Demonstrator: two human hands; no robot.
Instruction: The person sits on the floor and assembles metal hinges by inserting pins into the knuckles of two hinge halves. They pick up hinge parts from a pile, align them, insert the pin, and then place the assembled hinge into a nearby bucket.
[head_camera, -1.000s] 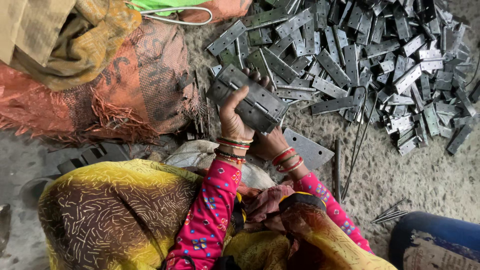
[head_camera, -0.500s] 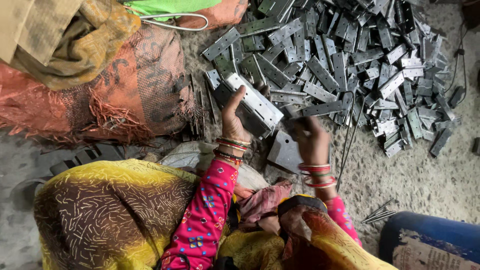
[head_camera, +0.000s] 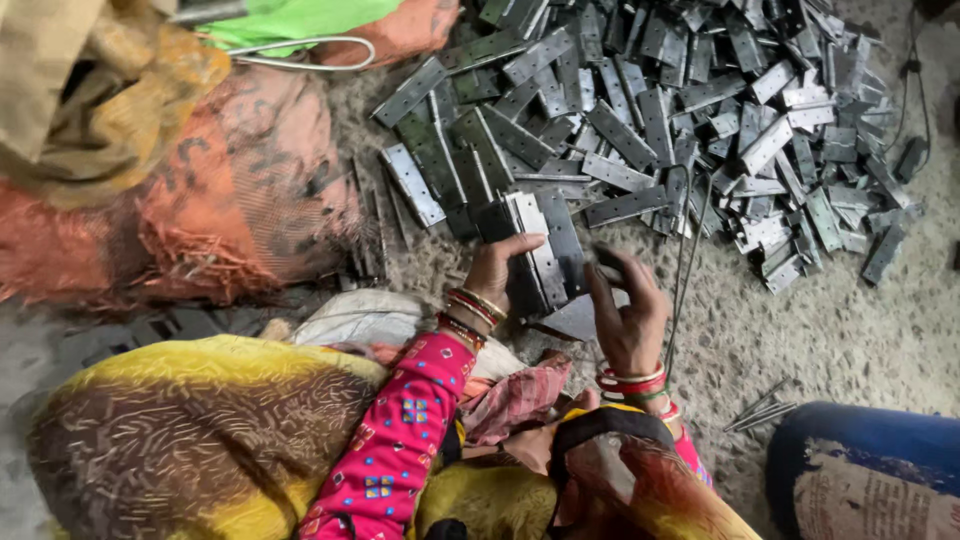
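My left hand (head_camera: 497, 272) is wrapped around a grey metal hinge (head_camera: 540, 258), thumb over its face, the plate standing nearly on end just above my lap. My right hand (head_camera: 628, 312) sits at three o'clock from it, fingers curled and pinching something small and dark at the tips; it is too blurred for me to tell what, or whether it touches the hinge. At twelve o'clock the loose pile of hinges (head_camera: 690, 110) spreads across the gritty floor (head_camera: 830, 340). A few thin metal pins (head_camera: 758, 412) lie at four o'clock, near a blue drum (head_camera: 870, 470). An orange mesh sack (head_camera: 200, 190) slumps at ten o'clock.
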